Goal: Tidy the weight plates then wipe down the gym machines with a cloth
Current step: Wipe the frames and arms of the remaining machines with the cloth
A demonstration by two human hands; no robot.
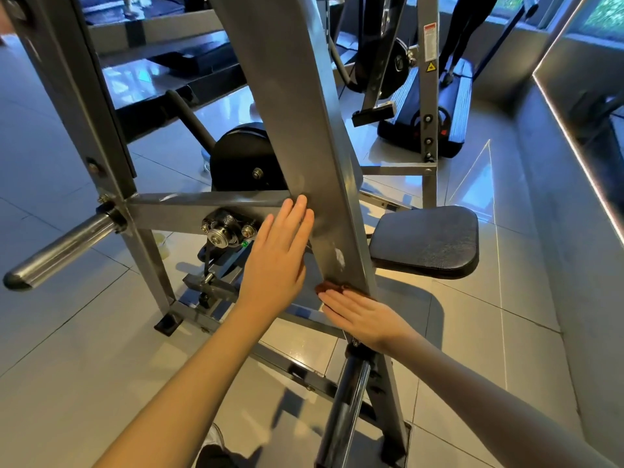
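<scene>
From the head camera, your left hand (277, 251) lies flat against the slanted grey beam (304, 130) of the machine. Its fingers are straight and close together, with the fingertips (300, 206) reaching the spot where a horizontal crossbar (202, 204) meets the beam. It grips nothing; the palm and fingers only rest on the metal.

Your right hand (358, 315) sits lower, near the foot of the same beam, and is also flat with its fingers stretched out. It presses on a reddish-brown cloth (332, 287), which lies between the fingers and the beam's lower edge. Only a small bunched part of the cloth shows past the fingertips. The fingers do not curl round it. The two hands are near each other but do not touch.

A black weight plate (239, 157) hangs on the machine behind the beam, partly hidden by it. A bare chrome peg (64, 248) juts out towards you on the left, and a second chrome peg (347, 400) runs under your right forearm. A black padded seat (425, 241) sits just right of the beam. The machine stands on a pale tiled floor (67, 332). Further back, another dark plate (398, 62) hangs on a second frame, and beyond it is a treadmill (462, 96).
</scene>
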